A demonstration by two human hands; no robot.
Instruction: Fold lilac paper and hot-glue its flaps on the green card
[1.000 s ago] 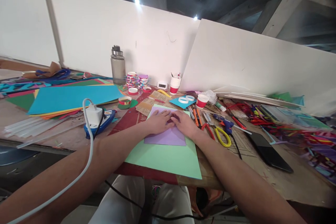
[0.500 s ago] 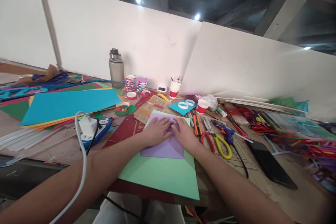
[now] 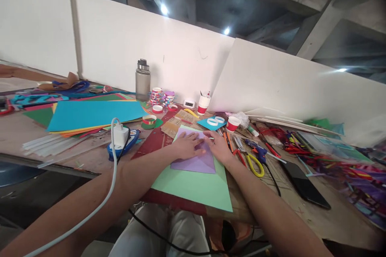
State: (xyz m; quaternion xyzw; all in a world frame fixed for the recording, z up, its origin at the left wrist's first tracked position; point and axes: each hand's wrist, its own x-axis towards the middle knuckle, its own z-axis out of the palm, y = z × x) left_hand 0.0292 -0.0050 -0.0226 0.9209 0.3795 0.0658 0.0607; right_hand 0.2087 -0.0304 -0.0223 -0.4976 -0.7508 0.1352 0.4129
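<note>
A purple sheet of paper [image 3: 194, 165] lies on a larger light green sheet [image 3: 197, 188] at the front of the table. My left hand [image 3: 186, 147] rests flat on the purple sheet with its fingers spread. Beside it, my right hand [image 3: 219, 147] is at the upper right of the purple sheet, thumb and fingers apart and slightly bent. Neither hand shows anything gripped. Parts of the purple sheet are covered by my hands.
To the right lie yellow-and-red-handled scissors [image 3: 255, 164], a blue glue gun [image 3: 259, 151] and a black phone [image 3: 304, 184]. Coloured paper [image 3: 96, 114] and a blue power strip [image 3: 129, 143] with a white cable [image 3: 112, 184] are left. A bottle [image 3: 142, 82] and paper cup [image 3: 233, 124] stand behind.
The whole view has shifted, so the table's contents near the middle sit a little further right. My right hand has lifted slightly apart from the left, which stays flat on the purple sheet.
</note>
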